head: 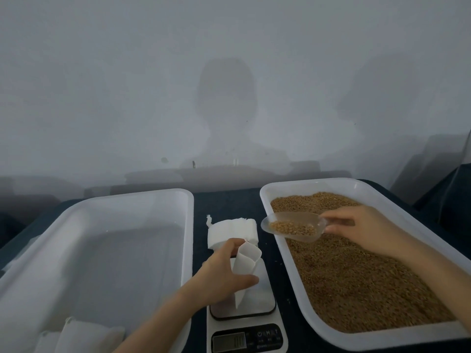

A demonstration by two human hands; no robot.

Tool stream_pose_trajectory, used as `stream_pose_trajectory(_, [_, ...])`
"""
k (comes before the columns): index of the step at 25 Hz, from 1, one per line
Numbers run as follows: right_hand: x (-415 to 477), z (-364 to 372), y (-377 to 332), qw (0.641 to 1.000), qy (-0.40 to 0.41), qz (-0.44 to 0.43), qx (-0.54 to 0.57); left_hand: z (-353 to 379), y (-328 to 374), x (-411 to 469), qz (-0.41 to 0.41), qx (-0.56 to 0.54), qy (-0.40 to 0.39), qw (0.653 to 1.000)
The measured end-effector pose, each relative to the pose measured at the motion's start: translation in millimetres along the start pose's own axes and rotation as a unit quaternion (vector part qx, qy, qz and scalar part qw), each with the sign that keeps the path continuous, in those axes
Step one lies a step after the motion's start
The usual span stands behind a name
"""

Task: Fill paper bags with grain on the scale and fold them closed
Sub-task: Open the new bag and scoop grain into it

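An open white paper bag (246,261) stands on the plate of a small digital scale (257,301), its mouth facing up and to the right. My left hand (224,270) grips the bag around its side. My right hand (362,226) holds the handle of a clear plastic scoop (293,226) that carries brown grain. The scoop hovers over the left edge of the grain tray (280,256), above and to the right of the bag's mouth. Brown grain (356,271) fills that white tray.
A large white tray (102,207) on the left holds folded white bags (84,337) at its near end. A stack of flat white bags (232,231) lies behind the scale. A dark cloth covers the table, and a grey wall rises behind.
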State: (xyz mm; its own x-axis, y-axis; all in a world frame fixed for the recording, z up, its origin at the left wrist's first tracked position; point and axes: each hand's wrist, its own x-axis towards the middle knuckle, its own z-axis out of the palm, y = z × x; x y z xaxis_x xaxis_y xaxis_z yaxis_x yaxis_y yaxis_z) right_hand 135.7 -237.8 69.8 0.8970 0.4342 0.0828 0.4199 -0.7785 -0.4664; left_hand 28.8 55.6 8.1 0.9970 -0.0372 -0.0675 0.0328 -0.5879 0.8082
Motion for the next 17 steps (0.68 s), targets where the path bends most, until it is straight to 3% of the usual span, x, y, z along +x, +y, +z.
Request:
stream_pose_trajectory(7, [6.8,-6.4,-49.9,0.985,0.022,-0.143,-0.096,-0.6,0.8,0.7,-0.001,-0.002,0.012,1.0])
stream_pose_trajectory(12, [3.2,-10.0,-48.3,0.978,0.063,-0.15,-0.133,0.3,0.2,2.6,-0.012,-0.012,0.034,0.999])
stream_pose_trajectory(17, [3.7,-6.9,-56.3,0.97,0.044,-0.151,-0.188,0.6,0.7,1.6,0.003,-0.012,0.039,0.999])
